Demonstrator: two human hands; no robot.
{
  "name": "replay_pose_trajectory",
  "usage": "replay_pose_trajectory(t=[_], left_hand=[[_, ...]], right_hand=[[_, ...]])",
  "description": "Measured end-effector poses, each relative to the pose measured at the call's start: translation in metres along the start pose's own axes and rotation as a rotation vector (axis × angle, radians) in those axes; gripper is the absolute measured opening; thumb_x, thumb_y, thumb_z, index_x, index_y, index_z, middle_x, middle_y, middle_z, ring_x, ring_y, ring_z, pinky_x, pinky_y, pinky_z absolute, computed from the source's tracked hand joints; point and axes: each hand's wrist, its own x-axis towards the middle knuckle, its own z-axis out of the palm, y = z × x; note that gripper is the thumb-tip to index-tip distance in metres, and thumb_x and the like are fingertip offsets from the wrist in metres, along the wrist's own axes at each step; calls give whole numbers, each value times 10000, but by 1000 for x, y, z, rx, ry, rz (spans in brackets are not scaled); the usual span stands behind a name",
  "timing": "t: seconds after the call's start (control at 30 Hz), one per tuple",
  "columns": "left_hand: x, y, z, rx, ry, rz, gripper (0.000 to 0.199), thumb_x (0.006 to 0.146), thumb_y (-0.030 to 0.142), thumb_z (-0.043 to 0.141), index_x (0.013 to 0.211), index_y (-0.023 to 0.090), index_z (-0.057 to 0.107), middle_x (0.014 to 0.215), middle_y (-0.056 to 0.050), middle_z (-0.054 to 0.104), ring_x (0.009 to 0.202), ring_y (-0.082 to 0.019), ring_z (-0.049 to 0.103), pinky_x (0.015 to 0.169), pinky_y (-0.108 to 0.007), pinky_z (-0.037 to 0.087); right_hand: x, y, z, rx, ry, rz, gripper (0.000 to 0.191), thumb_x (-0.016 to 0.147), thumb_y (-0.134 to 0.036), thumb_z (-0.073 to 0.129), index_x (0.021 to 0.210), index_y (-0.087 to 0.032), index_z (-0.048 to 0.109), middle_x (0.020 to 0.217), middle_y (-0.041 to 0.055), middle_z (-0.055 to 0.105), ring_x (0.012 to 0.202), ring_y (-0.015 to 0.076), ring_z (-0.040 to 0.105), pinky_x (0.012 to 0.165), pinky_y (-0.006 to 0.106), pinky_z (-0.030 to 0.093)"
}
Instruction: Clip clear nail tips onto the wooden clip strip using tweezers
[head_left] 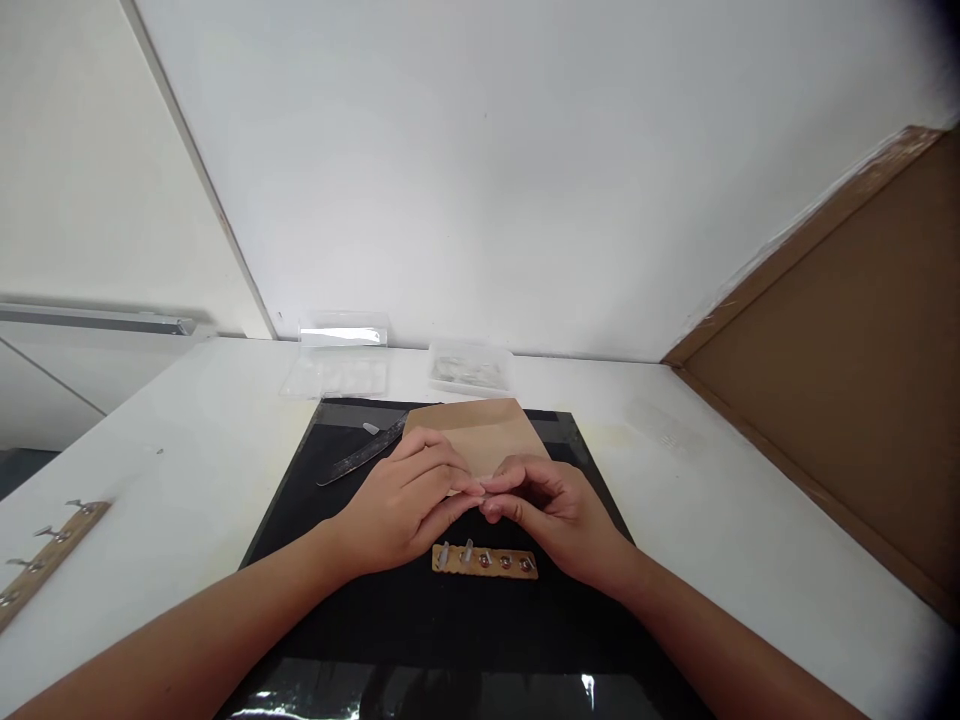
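Soft, even light fills my white desk [720, 530]. Glare streaks the near edge of my black mat [360, 620] and flashes off the clear case [343, 337], far left. Darkness blurs the right corners; the small piece [484, 492] at my fingertips [492, 513] looks indistinct.

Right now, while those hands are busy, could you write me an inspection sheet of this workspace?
Surface: black mat on white table.
Job's things: wood strip and file on the mat; brown sheet toward its back edge.
Clutter: clear piece by the file; case and box behind the mat; second strip at left.
Hands: left hand and right hand meet in a pinch; anything held is hard to see.
Cables: nothing seen.
Surroundings: white wall behind, brown board at right.
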Motion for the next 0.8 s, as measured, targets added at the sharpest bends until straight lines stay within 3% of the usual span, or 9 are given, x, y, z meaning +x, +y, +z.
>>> replay_pose_trajectory(t=[0.13,0.3,0.4,0.5,0.57,0.63,0.7,0.73,0.8], left_hand=[[-1,3,5,-24,40,-46,167,963,115,658,1119,173,655,966,-56,728,966,-199,610,919,-397,513],[0,4,7,-17,74,-67,159,954,122,667,1098,189,656,924,-45,714,915,-195,612,893,-394,514],[1,-1,1,86,84,-92,140,958,124,646,1080,192,646,930,-44,722,900,-197,610,895,-393,518],[2,-14,-13,309,148,-253,46,967,178,601,997,193,633,905,-54,716,910,-220,606,856,-382,526],[3,-26,-24,463,180,-471,83,977,249,568,984,191,627,882,-66,709,957,-253,609,841,-393,535],[3,-37,-36,580,26,-755,207,992,343,525,1063,183,636,933,-97,714,1045,-300,615,768,-390,547],[2,-45,-45,682,-250,-978,327,1016,398,437,1040,165,666,1065,-157,709,1146,-354,606,765,-425,558],[1,-48,-49,705,-366,-1051,369,1018,407,411,1031,154,680,1098,-179,702,1159,-373,611,777,-447,563],[-1,-48,-54,709,-488,-1103,415,1009,420,404,950,144,708,1097,-202,697,1114,-390,641,786,-476,568]], right_hand=[[0,0,4,-86,71,-69,129,947,-359,747,924,-233,765,811,9,728,738,151,686,697,279,558],[0,-1,8,-79,84,-49,192,973,-371,714,857,-218,717,800,17,716,759,157,674,732,292,554],[0,2,6,-14,129,-21,194,959,-399,731,901,-216,709,781,17,696,716,148,646,617,262,512],[2,5,2,81,192,32,233,946,-445,741,964,-214,714,766,9,663,605,109,557,499,229,425],[3,6,-1,160,227,69,263,932,-468,754,972,-211,713,751,-5,624,543,77,474,451,213,362],[4,7,-4,234,252,90,281,914,-478,773,971,-209,714,755,-18,585,510,53,409,419,202,305],[5,8,-6,279,268,97,283,900,-477,789,968,-212,719,773,-26,558,495,35,363,403,195,273],[5,8,-7,287,273,101,281,895,-475,794,971,-214,723,780,-29,549,486,26,342,397,193,265],[7,9,-11,280,296,108,285,884,-476,805,985,-220,732,788,-31,539,480,20,332,387,189,258]])
